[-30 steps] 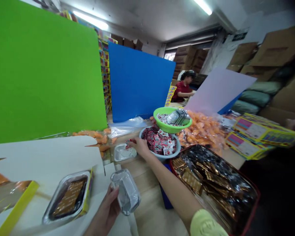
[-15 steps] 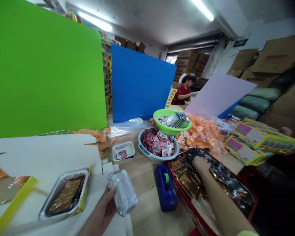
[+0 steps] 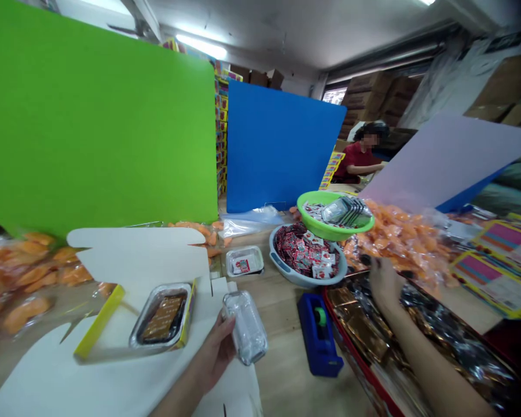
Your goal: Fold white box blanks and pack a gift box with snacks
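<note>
My left hand is shut around a clear-lidded or empty foil tray, holding it above a white card box blank. In that box lies a foil tray of brown bars. My right hand is raised at the far edge of a red-rimmed tray of gold and silver foil packets, and its fingers hide whatever they may hold. Nearby stands a blue bowl of red sachets, and a small foil tray holds one sachet.
A green bowl sits on the blue bowl's rim. A blue tape dispenser stands on the wooden table. Orange packets lie behind. A co-worker in a red shirt sits beyond tall green, blue and lilac boards.
My right hand has risen out of the foil packets towards the tray's far edge. The view has swung, shifting everything rightward. My left hand still holds the foil tray.
</note>
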{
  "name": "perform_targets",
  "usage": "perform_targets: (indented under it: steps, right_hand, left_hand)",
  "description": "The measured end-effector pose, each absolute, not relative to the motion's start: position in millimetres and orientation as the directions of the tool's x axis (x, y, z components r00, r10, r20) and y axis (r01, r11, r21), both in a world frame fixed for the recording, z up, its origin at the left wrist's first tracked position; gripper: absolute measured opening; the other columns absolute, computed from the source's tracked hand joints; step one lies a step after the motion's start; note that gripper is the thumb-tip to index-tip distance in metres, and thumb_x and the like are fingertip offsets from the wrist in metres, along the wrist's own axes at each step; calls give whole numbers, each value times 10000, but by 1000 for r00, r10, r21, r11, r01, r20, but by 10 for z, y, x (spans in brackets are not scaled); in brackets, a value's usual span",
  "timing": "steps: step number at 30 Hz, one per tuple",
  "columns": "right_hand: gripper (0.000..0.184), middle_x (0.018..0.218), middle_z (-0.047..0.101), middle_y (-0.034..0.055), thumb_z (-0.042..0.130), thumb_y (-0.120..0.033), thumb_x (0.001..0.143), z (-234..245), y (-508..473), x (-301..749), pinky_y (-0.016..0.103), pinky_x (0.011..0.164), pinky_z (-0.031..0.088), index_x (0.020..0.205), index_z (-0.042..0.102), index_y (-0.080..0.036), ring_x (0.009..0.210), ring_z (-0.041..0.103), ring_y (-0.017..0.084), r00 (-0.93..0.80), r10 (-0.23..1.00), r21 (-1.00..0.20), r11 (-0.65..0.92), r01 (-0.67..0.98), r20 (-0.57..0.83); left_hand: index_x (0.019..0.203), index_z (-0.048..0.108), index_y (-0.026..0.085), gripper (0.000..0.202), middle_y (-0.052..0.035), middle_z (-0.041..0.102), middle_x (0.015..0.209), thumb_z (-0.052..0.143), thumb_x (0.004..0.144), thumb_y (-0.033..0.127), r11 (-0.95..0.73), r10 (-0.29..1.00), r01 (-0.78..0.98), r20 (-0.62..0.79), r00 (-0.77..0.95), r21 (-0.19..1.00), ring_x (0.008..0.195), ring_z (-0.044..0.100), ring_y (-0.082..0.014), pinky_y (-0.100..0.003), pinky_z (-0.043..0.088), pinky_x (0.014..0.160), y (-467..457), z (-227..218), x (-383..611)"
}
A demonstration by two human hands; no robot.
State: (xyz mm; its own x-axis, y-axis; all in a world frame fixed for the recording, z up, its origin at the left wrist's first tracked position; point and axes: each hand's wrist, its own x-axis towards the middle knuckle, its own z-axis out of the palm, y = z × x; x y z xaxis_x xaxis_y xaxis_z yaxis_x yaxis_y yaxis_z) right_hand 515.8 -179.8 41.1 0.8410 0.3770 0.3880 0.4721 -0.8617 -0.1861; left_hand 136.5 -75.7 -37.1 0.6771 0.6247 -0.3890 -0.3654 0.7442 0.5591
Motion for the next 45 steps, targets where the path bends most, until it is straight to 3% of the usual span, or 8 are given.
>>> perform_targets:
  steps: [3,10,16,20,26,33,38,45]
  right_hand:
    - [390,886,627,125,216,-263,894,459,-1300,4662,303,731,334,958,574,-121,804,543,204,530,703,-177,-513,840,474]
    - [222,956,639,-29,408,-216,868,275,-356,3467,284,823,279,1010,574,-259,915,506,155,122,904,-52,-110,993,409]
    - [258,1127,562,-12,381,-327,883,408,-730,3773,318,905,246,1101,515,-289,1051,449,165,369,844,-119,-351,929,390]
    - [320,1070,540,151,323,-273,871,397,-1434,4451,426,819,319,1084,528,-149,1027,471,269,785,542,-222,-760,610,301]
    - [378,961,561,158,681,-453,576,-49,-1949,4888,444,701,388,820,633,-169,945,512,357,935,354,-274,-898,344,15]
    - [306,806,589,60,573,-388,670,-178,-2048,4874,409,746,374,868,542,-156,768,550,230,943,328,-469,-826,312,48]
    - [472,957,534,67,534,-395,704,263,-1996,4531,345,752,393,1105,445,-163,822,511,190,859,185,-787,-343,512,478]
    - [323,988,535,66,478,-329,752,326,-799,3633,310,791,416,1031,491,-166,884,507,171,694,534,-825,10,565,482]
  left_hand:
    - [1093,530,248,408,12,649,911,660,710,300,732,632,-361,-375,678,578,792,609,-144,-230,444,699,-761,-351,1366]
    - [1171,485,250,527,0,649,964,686,684,243,747,633,-371,-418,652,552,770,620,-142,-246,470,710,-729,-338,1350]
    - [1148,500,225,512,5,648,877,695,676,252,767,608,-353,-433,665,536,706,614,-128,-230,474,646,-728,-350,1336]
    - [1110,522,235,432,19,644,837,672,705,247,780,582,-340,-409,703,525,683,603,-109,-210,464,635,-757,-334,1335]
    - [1048,534,228,346,22,639,873,655,724,231,760,601,-359,-377,705,541,713,597,-104,-224,462,698,-775,-328,1350]
    - [1079,502,228,378,10,628,900,645,732,282,745,606,-367,-335,721,557,783,594,-125,-230,456,690,-786,-361,1343]
    - [1115,489,233,391,1,625,941,629,751,260,748,607,-377,-334,721,547,764,592,-115,-227,456,679,-782,-375,1366]
    - [1073,519,235,327,-5,629,969,616,761,255,732,639,-441,-299,709,519,826,593,-132,-261,461,739,-769,-419,1355]
